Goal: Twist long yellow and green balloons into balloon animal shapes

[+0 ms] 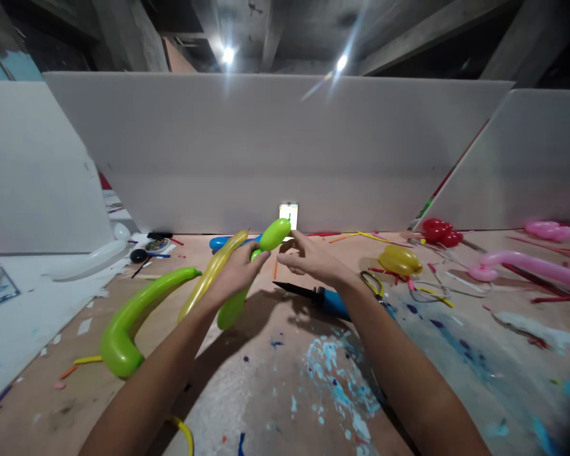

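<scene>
My left hand (242, 266) is closed round a light green long balloon (275, 234), pinched at a narrow point. One rounded section with a small knotted tip rises above the fingers, and another green section hangs below the hand. My right hand (306, 256) is close to the upper section's right end, its fingers bent and apart; whether a fingertip touches the balloon I cannot tell. Below the right hand lies a blue balloon pump (332, 303) with a black nozzle. A yellow long balloon (213, 275) lies behind my left wrist, and a larger green balloon (123, 323) curves to its left.
A bright phone screen (289, 214) stands against the white board (285, 139). Blue balloon (221, 243) lies behind my left hand. To the right are yellow-handled scissors (373, 285), a twisted yellow balloon (399, 260), red balloons (441, 232) and a pink balloon (532, 266). Paint marks the table (266, 392).
</scene>
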{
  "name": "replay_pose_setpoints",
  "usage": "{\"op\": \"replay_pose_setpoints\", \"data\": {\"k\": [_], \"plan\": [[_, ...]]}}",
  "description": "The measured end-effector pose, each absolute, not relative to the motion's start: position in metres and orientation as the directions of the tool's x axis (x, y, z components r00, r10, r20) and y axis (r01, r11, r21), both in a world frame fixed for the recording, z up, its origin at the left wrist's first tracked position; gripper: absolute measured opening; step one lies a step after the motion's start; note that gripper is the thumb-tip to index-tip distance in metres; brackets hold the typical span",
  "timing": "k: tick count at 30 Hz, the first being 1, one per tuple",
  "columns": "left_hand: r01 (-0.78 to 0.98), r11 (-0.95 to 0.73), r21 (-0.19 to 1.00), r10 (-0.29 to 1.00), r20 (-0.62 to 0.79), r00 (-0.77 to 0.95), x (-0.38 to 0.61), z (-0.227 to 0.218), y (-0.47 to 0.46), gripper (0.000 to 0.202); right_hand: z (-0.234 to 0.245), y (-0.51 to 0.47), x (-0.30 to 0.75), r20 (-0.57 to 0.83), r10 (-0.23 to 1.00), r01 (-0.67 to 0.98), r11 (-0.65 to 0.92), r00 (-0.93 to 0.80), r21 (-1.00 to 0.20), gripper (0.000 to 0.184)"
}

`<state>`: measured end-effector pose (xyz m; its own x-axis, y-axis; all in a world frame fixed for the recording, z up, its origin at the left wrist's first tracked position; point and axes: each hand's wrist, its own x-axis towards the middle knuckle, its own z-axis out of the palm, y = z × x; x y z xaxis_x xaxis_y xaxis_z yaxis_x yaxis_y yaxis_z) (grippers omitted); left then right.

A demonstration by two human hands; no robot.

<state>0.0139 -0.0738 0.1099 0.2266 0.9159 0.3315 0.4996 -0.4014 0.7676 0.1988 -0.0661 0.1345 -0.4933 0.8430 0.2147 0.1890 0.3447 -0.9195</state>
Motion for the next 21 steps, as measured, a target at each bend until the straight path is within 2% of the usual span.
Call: {"op": "replay_pose_setpoints", "data": {"k": [1,3,5,6,8,10,12,14,16,18,19,21], "plan": [[0.612,-0.457,0.645,0.882,0.415,0.222,0.013,0.111,-0.075,0.030,0.140,-0.068,0.203,0.181,0.851,0.206,0.316,-0.494,-0.926,0.042],[0.731,-0.544,0.411,0.800,0.517,0.304,0.012,0.113,-0.078,0.023,0.147,-0.070,0.209,0.200,0.880,0.246,0.328,-0.432,-0.912,0.038],[0.733,-0.602,0.318,0.755,0.527,0.391,0.012,0.116,-0.082,0.021,0.148,-0.072,0.213,0.255,0.897,0.291,0.369,-0.361,-0.883,0.039],[0.705,-0.618,0.347,0.754,0.516,0.407,0.012,0.118,-0.083,0.021,0.148,-0.074,0.215,0.268,0.895,0.306,0.383,-0.358,-0.871,0.036],[0.591,-0.599,0.539,0.800,0.440,0.408,0.009,0.122,-0.084,0.023,0.147,-0.078,0.219,0.275,0.865,0.311,0.422,-0.420,-0.851,0.025],[0.399,-0.475,0.784,0.840,0.270,0.470,0.005,0.124,-0.084,0.023,0.147,-0.084,0.221,0.335,0.810,0.298,0.510,-0.481,-0.806,0.025],[0.207,-0.300,0.931,0.826,0.146,0.544,0.001,0.125,-0.083,0.023,0.148,-0.091,0.221,0.446,0.754,0.309,0.623,-0.482,-0.718,0.024],[0.101,-0.212,0.972,0.832,0.125,0.540,0.001,0.125,-0.083,0.032,0.150,-0.096,0.218,0.548,0.697,0.326,0.708,-0.463,-0.626,0.020],[0.121,-0.244,0.962,0.867,0.160,0.472,0.002,0.126,-0.084,0.040,0.151,-0.098,0.215,0.565,0.678,0.349,0.731,-0.471,-0.586,0.027],[0.220,-0.336,0.916,0.889,0.231,0.396,0.004,0.128,-0.086,0.037,0.150,-0.098,0.213,0.468,0.735,0.391,0.665,-0.490,-0.636,0.044],[0.266,-0.389,0.882,0.888,0.281,0.365,0.004,0.129,-0.086,0.038,0.150,-0.098,0.212,0.392,0.777,0.421,0.607,-0.492,-0.674,0.047],[0.321,-0.468,0.823,0.870,0.367,0.328,0.005,0.131,-0.087,0.049,0.149,-0.096,0.212,0.281,0.829,0.455,0.512,-0.483,-0.729,0.039]]}}
